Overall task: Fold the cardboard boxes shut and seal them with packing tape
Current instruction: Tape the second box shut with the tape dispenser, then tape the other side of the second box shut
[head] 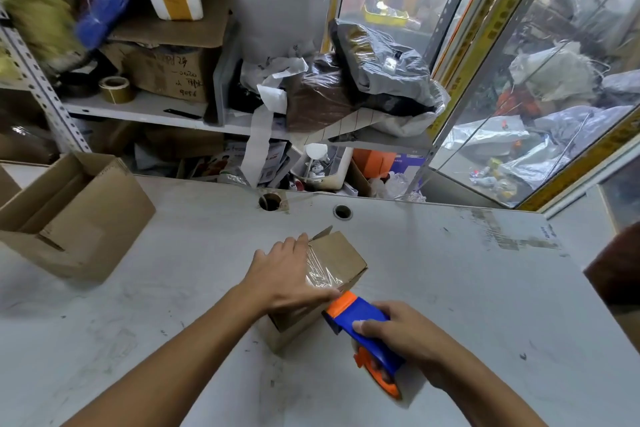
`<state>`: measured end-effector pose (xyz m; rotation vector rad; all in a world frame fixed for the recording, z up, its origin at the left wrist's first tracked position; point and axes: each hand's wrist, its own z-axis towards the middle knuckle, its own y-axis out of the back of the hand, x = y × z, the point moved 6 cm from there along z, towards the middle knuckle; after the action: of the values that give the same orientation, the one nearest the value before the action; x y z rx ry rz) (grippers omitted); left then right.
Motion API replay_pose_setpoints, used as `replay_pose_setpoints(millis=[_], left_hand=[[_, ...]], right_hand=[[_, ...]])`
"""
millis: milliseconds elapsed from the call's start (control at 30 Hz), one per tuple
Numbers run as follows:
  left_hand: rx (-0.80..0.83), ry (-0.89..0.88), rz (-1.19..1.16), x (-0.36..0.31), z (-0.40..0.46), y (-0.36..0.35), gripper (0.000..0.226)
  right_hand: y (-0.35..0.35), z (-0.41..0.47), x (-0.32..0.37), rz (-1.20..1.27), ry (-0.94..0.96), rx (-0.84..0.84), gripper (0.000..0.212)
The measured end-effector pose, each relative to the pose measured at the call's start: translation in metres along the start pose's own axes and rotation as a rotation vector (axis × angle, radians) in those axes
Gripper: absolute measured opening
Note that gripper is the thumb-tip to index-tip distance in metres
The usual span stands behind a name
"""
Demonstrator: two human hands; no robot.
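Cardboard box (337,255) half hidden under flat left hand (284,276); right hand (398,331) grips tape dispenser (363,326).

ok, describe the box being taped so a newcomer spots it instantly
On the white table, near the front middle, sits a small cardboard box under the left hand. Unlike the larger open box at far left, it is closed with clear tape across its top.

You stand in a parcel packing room: slotted grey metal shelving (41,80) crammed with grey plastic mailer bags (388,69), brown cardboard cartons (166,69).

Cluttered metal shelving (145,107) behind scuffed white table (450,288).
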<state>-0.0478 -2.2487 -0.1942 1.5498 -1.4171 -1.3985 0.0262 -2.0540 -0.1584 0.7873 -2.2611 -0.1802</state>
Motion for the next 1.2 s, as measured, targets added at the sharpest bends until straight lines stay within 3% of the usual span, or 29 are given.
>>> replay_pose_setpoints(millis=[200, 267, 400, 533, 667, 933, 1100, 1200], left_hand=[[-0.164, 0.037, 0.106, -0.008, -0.002, 0.001, 0.121], [-0.148, 0.041, 0.100, -0.011, -0.004, 0.002, 0.120], [-0.071, 0.032, 0.192, -0.031, 0.001, -0.004, 0.126], [-0.128, 0.037, 0.171, -0.032, 0.012, -0.012, 0.124], [-0.094, 0.001, 0.184, -0.029, 0.010, -0.016, 0.119], [-0.116, -0.044, 0.238, -0.040, 0.006, -0.019, 0.102], [-0.113, 0.054, 0.141, -0.025, 0.009, -0.002, 0.114], [-0.163, 0.096, -0.203, 0.000, 0.013, 0.025, 0.120]], right_hand=[[-0.032, 0.032, -0.015, -0.256, -0.236, 0.111, 0.015], [-0.042, 0.041, -0.029, -0.217, -0.263, 0.050, 0.020], [-0.020, 0.055, -0.023, -0.070, -0.183, -0.048, 0.032], [-0.001, 0.068, -0.035, -0.318, -0.046, -0.198, 0.035], [-0.004, 0.077, -0.071, -0.440, 0.005, -0.331, 0.063], [-0.019, 0.087, -0.085, -0.442, -0.011, -0.331, 0.090], [-0.021, 0.089, -0.094, -0.562, 0.103, -0.310, 0.099], [-0.017, 0.080, -0.092, -0.605, 0.139, -0.337, 0.097]])
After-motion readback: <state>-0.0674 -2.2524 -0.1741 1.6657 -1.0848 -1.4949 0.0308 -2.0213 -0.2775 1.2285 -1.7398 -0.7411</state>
